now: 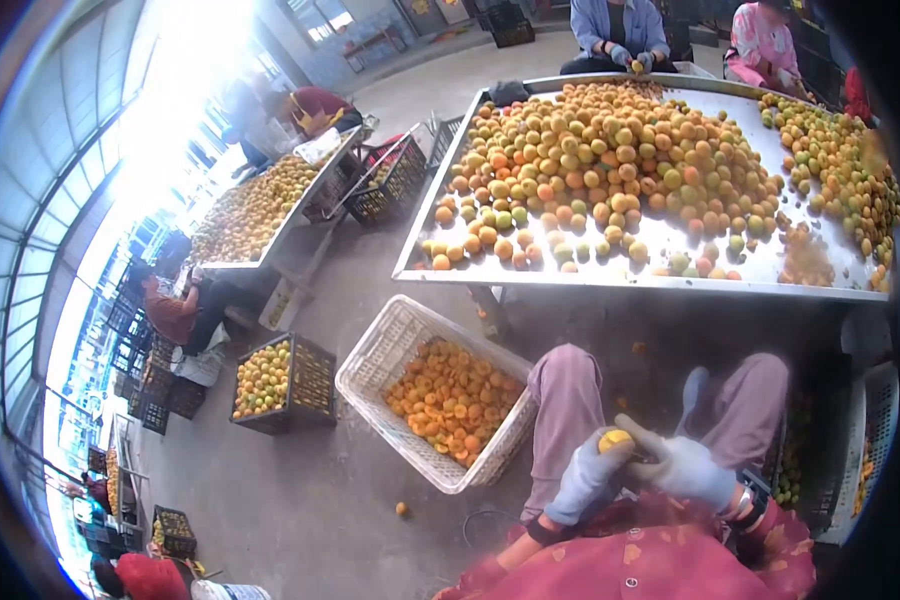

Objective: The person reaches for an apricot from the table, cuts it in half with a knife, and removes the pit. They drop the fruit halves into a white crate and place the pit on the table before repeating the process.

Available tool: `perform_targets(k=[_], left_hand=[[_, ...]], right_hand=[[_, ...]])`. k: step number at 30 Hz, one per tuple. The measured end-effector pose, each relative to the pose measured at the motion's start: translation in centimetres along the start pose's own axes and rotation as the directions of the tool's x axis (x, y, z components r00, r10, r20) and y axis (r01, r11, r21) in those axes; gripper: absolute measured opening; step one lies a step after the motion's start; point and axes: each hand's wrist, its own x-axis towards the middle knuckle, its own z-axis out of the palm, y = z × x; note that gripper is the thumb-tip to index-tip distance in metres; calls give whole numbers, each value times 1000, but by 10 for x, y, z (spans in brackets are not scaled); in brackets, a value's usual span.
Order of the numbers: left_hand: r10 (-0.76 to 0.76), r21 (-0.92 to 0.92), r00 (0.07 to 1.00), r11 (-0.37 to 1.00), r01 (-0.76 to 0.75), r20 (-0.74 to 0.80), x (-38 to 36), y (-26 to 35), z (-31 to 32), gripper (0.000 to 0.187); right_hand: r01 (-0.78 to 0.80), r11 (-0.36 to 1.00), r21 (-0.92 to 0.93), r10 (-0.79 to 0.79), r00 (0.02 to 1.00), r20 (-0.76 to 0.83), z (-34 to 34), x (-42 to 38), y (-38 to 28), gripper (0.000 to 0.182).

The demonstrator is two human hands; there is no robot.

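My left hand (585, 480), in a pale glove, is closed around a small yellow-orange fruit (615, 439) held above my lap. My right hand (685, 465), also gloved, presses against the same fruit from the right; a thin dark tool seems to sit in its fingers, too small to make out. Both hands meet just in front of my knees (570, 385). A white plastic basket (380, 350) of halved orange fruit stands on the floor to my left. A metal table (630, 275) heaped with whole fruit lies straight ahead.
Other people sit at the far side of my table (620, 30) and at a second fruit-laden table (255, 210) to the left. Dark crates (275, 385) of fruit stand on the concrete floor. One loose fruit (401, 508) lies on the floor.
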Motion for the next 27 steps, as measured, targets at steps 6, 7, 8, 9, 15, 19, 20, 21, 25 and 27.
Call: perform_targets(k=[6,7,8,9,15,19,20,21,25,27], left_hand=[[14,-2,1000,1000,-14,7,5,14,10,35],[20,2,1000,1000,-20,9,6,12,9,35],[8,10,1000,1000,-8,-5,8,9,7,35],[-3,19,1000,1000,4,-19,9,9,7,35],[11,28,999,1000,-12,51,12,2,-5,32],[0,26,999,1000,-1,36,10,4,-1,26],[-12,-12,999,1000,12,31,9,4,1,25],[-23,-50,999,998,25,26,8,7,3,23],[-149,-246,989,958,150,21,2,17,11,22],[-110,-217,994,971,103,-18,4,15,10,24]], right_hand=[[77,985,-154,-110,970,-216,14,-3,9,72],[81,985,-155,-115,968,-222,15,-2,10,72],[136,984,-119,-161,957,-240,15,0,12,73],[191,978,-83,-206,943,-260,16,0,13,73],[142,990,6,-136,957,-256,25,1,16,71],[148,989,-6,-143,946,-290,31,1,21,71],[143,990,-16,-141,943,-300,31,2,21,70],[138,990,-26,-139,941,-310,32,2,21,70],[148,986,-72,-164,920,-356,36,5,22,68],[149,984,-100,-177,903,-392,38,7,23,67]])
